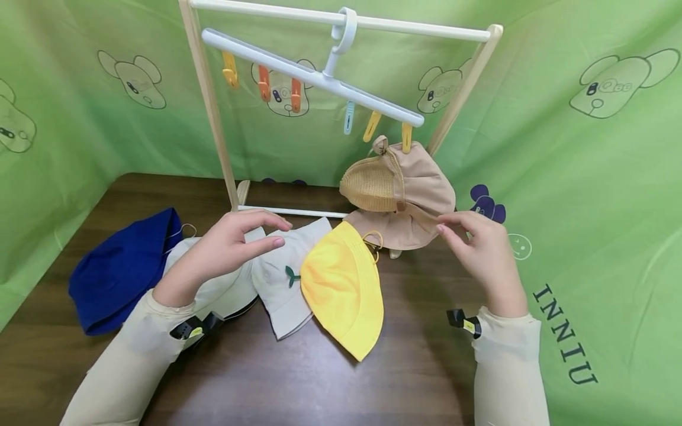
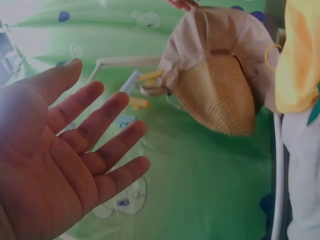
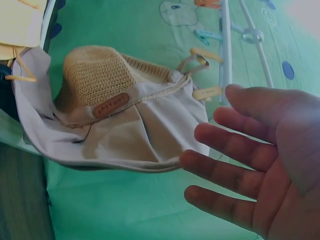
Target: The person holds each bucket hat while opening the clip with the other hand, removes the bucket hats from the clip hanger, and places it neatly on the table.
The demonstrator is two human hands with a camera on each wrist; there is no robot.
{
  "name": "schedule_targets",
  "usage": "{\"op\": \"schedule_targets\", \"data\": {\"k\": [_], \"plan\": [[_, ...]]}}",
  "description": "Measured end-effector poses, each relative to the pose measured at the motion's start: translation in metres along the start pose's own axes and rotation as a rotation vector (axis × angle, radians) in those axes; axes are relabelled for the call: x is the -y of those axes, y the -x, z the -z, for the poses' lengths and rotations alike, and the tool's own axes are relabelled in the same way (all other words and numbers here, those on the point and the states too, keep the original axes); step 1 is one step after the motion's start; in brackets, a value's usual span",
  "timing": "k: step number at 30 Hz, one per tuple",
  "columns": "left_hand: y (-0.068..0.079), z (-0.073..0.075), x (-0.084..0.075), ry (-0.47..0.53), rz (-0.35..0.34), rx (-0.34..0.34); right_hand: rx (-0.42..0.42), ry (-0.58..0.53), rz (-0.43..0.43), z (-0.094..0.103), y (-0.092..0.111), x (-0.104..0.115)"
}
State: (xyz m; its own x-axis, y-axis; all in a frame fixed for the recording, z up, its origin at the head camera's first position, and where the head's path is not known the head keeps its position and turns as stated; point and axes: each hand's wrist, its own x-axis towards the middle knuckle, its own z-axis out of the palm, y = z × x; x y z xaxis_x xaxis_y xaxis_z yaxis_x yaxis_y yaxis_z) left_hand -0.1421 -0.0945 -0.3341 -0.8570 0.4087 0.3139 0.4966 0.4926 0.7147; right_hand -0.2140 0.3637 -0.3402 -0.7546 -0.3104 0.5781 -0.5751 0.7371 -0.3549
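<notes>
A beige sun hat (image 1: 426,183) with a woven straw crown hangs by its brim from a yellow clip (image 1: 407,138) at the right end of a pale blue clip hanger (image 1: 298,72). The hanger tilts down to the right. My right hand (image 1: 487,257) is at the hat's right brim edge; in the right wrist view its fingers (image 3: 225,175) are spread loosely and hold nothing. My left hand (image 1: 229,242) hovers over the white and grey hats with its fingers apart, and its palm is bare in the left wrist view.
A wooden rack (image 1: 210,106) with a white top bar (image 1: 277,10) carries the hanger. Several other clips, such as an orange one (image 1: 264,83), hang along it. On the brown table (image 1: 256,384) lie blue (image 1: 122,266), white (image 1: 234,290), pale grey (image 1: 279,307) and yellow (image 1: 341,284) hats.
</notes>
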Motion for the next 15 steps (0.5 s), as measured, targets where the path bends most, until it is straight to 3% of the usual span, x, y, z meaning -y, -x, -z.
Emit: {"op": "schedule_targets", "data": {"k": [7, 15], "plan": [[-0.023, -0.012, -0.014, 0.020, -0.024, 0.049, -0.081, -0.033, -0.061, 0.005, 0.002, -0.006], [-0.055, -0.027, -0.024, 0.016, -0.042, 0.107, -0.088, -0.058, -0.175, 0.006, -0.001, -0.007]]}}
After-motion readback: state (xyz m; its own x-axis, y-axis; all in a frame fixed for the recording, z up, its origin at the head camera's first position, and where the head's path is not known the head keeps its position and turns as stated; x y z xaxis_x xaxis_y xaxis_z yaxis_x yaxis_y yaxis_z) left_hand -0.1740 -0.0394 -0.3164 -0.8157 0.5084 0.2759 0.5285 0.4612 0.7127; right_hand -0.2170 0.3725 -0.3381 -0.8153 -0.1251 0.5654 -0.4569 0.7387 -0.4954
